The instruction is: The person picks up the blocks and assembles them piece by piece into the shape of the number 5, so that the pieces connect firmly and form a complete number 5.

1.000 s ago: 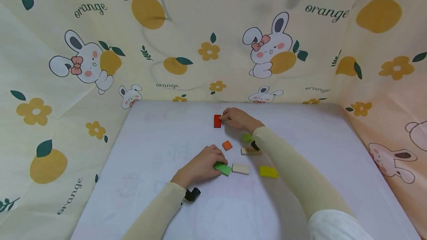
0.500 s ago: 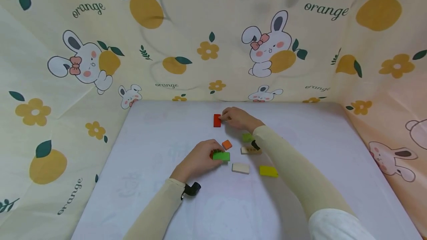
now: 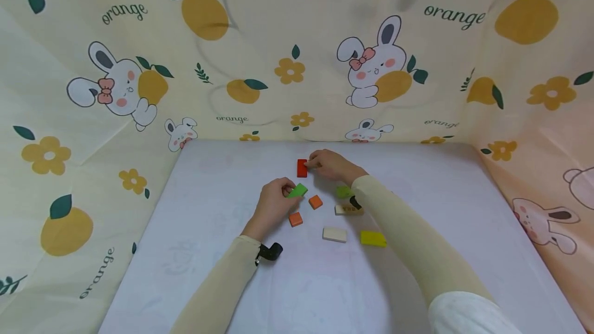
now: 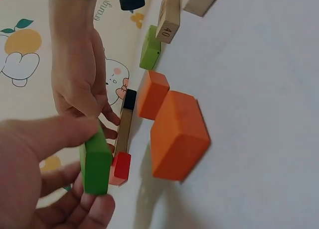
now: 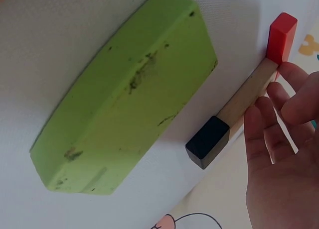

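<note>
My left hand (image 3: 271,202) pinches a bright green block (image 4: 97,164) between thumb and fingers, raised above the table in the left wrist view. At the far side, my right hand (image 3: 330,165) reaches to a row of blocks. This row has a red block (image 5: 282,40) at one end, a plain wooden block (image 5: 249,92) in the middle and a black block (image 5: 208,142) at the other end. My right fingertips touch the wooden block's side near the red one, with the fingers loosely bent. In the head view the right hand hides the wooden and black blocks.
Two orange blocks (image 3: 295,219) lie near my left hand. A lime block (image 3: 344,192) and a marked wooden block (image 3: 349,210) lie by my right wrist. Nearer are a pale block (image 3: 334,234) and a yellow block (image 3: 373,238). Printed cloth (image 3: 287,102) walls the white table.
My left hand has lifted the green block from beside the pale block and carried it away from me toward the red block, uncovering an orange block. The right hand stays put.
</note>
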Demonstrator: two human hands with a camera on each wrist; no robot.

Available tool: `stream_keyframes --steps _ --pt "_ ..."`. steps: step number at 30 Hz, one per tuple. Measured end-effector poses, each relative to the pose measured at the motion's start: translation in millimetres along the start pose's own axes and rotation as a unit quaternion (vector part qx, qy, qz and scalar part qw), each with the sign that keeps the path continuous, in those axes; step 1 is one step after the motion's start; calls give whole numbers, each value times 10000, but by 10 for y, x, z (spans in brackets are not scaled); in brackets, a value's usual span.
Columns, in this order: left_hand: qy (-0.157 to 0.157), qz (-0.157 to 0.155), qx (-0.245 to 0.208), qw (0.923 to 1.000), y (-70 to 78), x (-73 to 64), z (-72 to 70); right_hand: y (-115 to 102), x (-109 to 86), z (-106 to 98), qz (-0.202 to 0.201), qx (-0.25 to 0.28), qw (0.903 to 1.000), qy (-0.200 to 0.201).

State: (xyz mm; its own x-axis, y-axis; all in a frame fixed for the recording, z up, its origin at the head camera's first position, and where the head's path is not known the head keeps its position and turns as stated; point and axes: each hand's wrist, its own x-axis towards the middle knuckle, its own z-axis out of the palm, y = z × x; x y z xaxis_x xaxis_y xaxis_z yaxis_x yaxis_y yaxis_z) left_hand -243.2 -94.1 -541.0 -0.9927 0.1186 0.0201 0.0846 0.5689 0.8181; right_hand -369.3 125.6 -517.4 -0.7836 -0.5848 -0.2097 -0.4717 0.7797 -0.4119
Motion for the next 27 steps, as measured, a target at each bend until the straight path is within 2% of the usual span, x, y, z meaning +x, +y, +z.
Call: stream_keyframes --steps 4,9,13,19,22,27 --pt "270 -217 154 9993 19 100 37 1 -2 9 46 41 10000 2" --pt "458 -457 470 9968 30 210 86 -6 -5 15 103 100 9999 -3" --pt "533 -576 694 9945 21 282 134 -12 -18 11 144 167 9997 38" --pt "452 -869 845 9916 22 351 221 8 -1 34 98 165 9998 72" --pt "439 -902 942 9905 42 375 253 7 0 30 61 170 9998 53" --pt "388 -724 1264 9886 88 394 279 -8 -10 25 -9 73 10000 46"
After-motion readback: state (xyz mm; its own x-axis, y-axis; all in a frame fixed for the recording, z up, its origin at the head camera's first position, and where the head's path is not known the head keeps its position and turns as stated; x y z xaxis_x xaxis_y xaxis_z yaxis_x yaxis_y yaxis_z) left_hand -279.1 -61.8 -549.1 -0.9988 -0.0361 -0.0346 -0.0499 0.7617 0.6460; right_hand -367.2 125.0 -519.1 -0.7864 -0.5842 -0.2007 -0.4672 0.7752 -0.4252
